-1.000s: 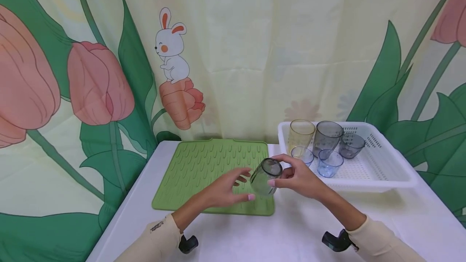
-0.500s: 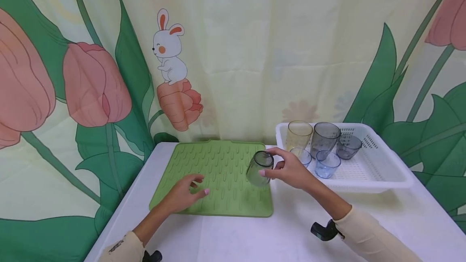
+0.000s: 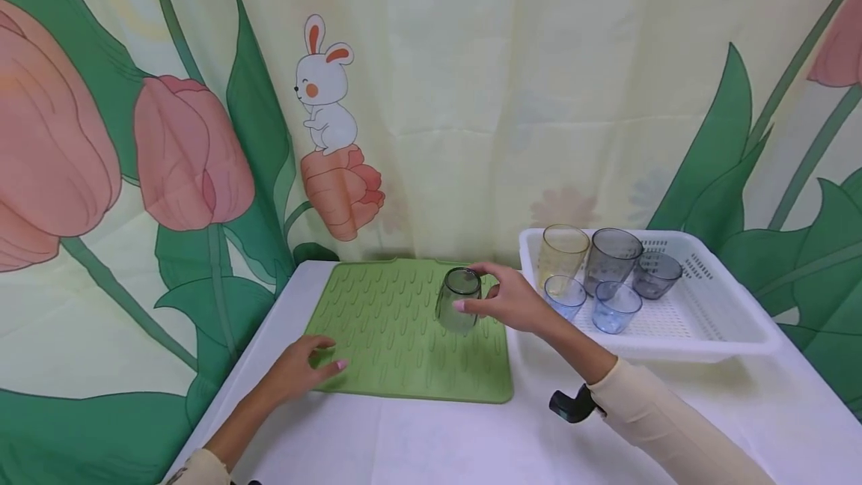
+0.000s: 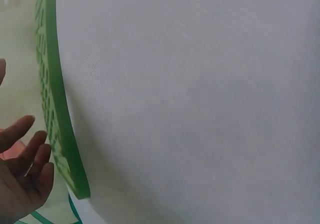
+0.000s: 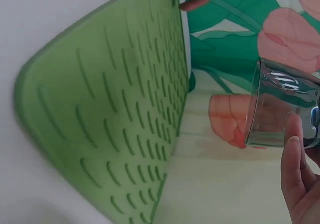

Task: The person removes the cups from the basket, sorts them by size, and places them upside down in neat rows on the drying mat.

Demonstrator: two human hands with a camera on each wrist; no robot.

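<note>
My right hand point(image 3: 508, 299) pinches a grey drinking glass point(image 3: 453, 314) between thumb and fingers, its base turned up and its mouth down. The glass hangs over the right part of a green drying mat point(image 3: 377, 365), which has raised oblong ridges. In the right wrist view the glass point(image 5: 280, 109) shows its rim facing the mat point(image 5: 65, 124) with a gap between. My left hand point(image 3: 292, 371) hovers at the mat's near left edge, fingers loosely bent and holding nothing. The left wrist view shows that hand point(image 4: 25, 179) beside the mat's edge point(image 4: 62, 119).
A white perforated basket point(image 3: 734, 335) stands right of the mat. It holds a yellow tumbler point(image 3: 562, 249), a tall grey glass point(image 3: 611, 260), a short grey glass point(image 3: 656, 275) and two small blue glasses point(image 3: 616, 309). A printed curtain point(image 3: 444, 96) hangs behind the white table point(image 3: 431, 440).
My left hand has moved away from the glass, left to the mat's edge. My right hand has carried the glass left over the mat, and the glass has become more upright.
</note>
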